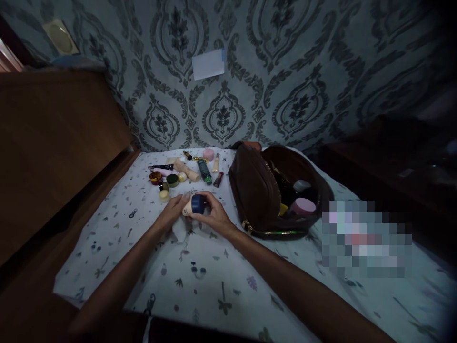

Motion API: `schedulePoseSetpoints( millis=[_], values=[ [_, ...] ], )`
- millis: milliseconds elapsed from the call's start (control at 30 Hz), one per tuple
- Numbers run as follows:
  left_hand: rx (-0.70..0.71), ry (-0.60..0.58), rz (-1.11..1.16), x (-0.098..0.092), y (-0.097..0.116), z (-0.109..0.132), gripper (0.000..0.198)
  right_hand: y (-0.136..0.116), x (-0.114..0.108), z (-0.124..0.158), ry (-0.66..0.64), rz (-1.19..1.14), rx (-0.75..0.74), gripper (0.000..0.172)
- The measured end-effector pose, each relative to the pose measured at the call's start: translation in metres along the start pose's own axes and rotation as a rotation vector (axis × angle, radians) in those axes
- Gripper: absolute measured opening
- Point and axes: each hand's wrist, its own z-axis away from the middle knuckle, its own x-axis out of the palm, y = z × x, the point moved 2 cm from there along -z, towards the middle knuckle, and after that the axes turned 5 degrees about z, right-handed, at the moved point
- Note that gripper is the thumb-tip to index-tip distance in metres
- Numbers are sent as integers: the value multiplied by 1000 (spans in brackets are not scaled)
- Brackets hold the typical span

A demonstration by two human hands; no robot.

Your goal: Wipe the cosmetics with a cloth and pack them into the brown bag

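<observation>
A small cream-coloured bottle with a dark blue cap (197,204) lies sideways between my hands, above the patterned cloth. My left hand (169,212) is closed on its pale end. The fingers and thumb of my right hand (217,217) are curled around the capped end. Below my left hand a crumpled white tissue (179,230) shows; I cannot tell whether the hand holds it. Just beyond the hands lie a pale yellow jar (164,195), a dark green-lidded jar (172,180), a green tube (204,171) and a small dark red tube (218,179).
An open brown toiletry bag (254,183) stands to the right, with a pink-lidded container (303,206) inside. More cosmetics, including a beige tube (186,169) and a pink jar (208,154), lie near the wall. A wooden cabinet (60,157) borders the left side. A blurred patch covers something at right.
</observation>
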Motion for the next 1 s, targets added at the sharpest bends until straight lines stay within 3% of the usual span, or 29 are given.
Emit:
schedulePoseSetpoints(
  millis=[100, 167, 367, 533, 800, 900, 1000],
  values=[
    [-256, -58, 171, 4, -12, 3, 68, -2, 1, 2, 46, 145, -106, 52],
    [-344, -67, 226, 4, -20, 2, 72, -4, 2, 3, 78, 231, -202, 49],
    [-424, -65, 253, -2, -33, -1, 69, -13, 6, 9, 97, 565, -339, 47],
    [-326, 12, 210, -4, -23, 2, 59, -18, 6, 12, 86, 706, -295, 56],
    [-135, 274, 267, -11, -14, 1, 49, -11, 4, 4, 34, 360, -241, 53],
    [-112, 356, 270, -15, -15, 1, 49, -8, 5, 3, -22, 162, -140, 56],
    [-121, 360, 302, -15, -18, 1, 53, -7, 7, 4, -57, 29, -36, 58]
  ],
)
